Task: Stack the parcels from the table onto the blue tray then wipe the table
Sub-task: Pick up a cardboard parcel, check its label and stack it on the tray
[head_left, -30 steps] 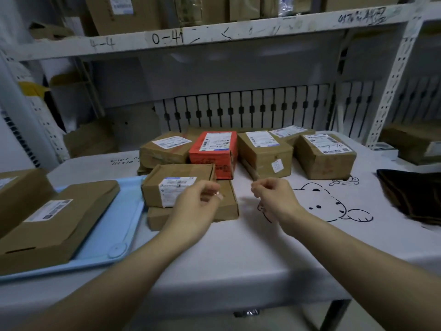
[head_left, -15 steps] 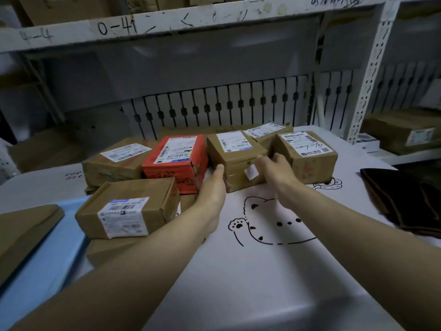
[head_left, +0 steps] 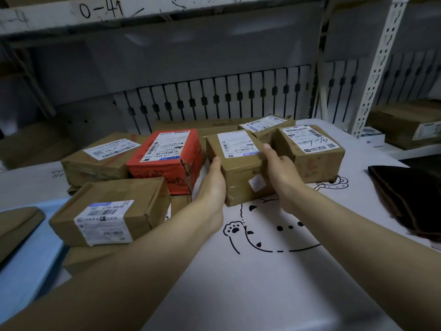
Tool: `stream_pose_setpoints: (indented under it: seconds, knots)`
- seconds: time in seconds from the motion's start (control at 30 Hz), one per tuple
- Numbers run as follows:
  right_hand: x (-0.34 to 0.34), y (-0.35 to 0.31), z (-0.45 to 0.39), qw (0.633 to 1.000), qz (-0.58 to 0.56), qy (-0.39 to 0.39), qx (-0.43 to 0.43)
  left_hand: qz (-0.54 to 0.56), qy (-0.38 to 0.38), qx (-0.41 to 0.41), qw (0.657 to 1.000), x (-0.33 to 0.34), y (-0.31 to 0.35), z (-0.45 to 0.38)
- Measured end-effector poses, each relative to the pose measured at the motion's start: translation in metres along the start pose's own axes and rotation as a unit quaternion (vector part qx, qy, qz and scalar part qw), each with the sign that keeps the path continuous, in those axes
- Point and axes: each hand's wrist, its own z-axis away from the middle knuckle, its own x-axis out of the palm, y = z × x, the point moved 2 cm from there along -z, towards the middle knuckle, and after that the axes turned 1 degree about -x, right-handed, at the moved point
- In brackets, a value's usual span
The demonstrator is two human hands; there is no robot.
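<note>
While parcels are still crowding the far side of the desk, a person's two hands are clamping a brown parcel from both sides, prob. to lift it clear of its neighbours. The left hand is pressing flat against its left face, thumb along the top edge, in the gap next to a red parcel; the right hand is gripping the right face, fingers slipped btwn it and a larger brown parcel. That two-sided squeeze suits a box w/ no handle. The blue tray is lying at the desk's left edge, already carrying a flat parcel. A labelled parcel is sitting on a second one near the tray. A dark cloth, presumably for wiping, is waiting at the right edge.
</note>
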Motion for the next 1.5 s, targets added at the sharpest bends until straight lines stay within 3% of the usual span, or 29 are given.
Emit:
stream_pose_setpoints:
  seconds: [0.2, 0.37, 0.63, 0.8, 0.97, 1.1, 1.3, 1.5]
  knots:
    - [-0.030, 0.009, 0.030, 0.997, 0.036, -0.041, 0.056, -0.050, -0.052, -0.092, 0.993, -0.019, -0.004, 0.060]
    - [-0.035, 0.007, 0.061, 0.994, 0.068, -0.064, 0.052, 0.002, -0.036, -0.083, 0.996, -0.019, -0.002, 0.090]
    - [-0.038, 0.005, 0.091, 0.993, 0.003, -0.111, 0.033, 0.093, -0.058, -0.103, 0.989, -0.029, -0.003, 0.108]
    - [-0.044, 0.010, 0.109, 0.986, -0.071, -0.144, 0.045, 0.078, -0.107, -0.131, 0.982, -0.047, -0.002, 0.114]
    - [-0.048, 0.014, 0.125, 0.977, -0.126, -0.172, 0.024, 0.056, -0.134, -0.089, 0.985, -0.065, 0.004, 0.120]
    - [-0.049, 0.014, 0.133, 0.970, -0.102, -0.219, -0.018, 0.031, -0.138, -0.009, 0.990, -0.076, 0.007, 0.121]
    - [-0.052, 0.008, 0.140, 0.947, 0.016, -0.307, -0.090, -0.021, -0.181, 0.112, 0.977, -0.095, 0.015, 0.125]
    - [-0.041, 0.002, 0.148, 0.933, 0.145, -0.292, -0.152, -0.124, -0.194, 0.175, 0.957, -0.113, 0.021, 0.134]
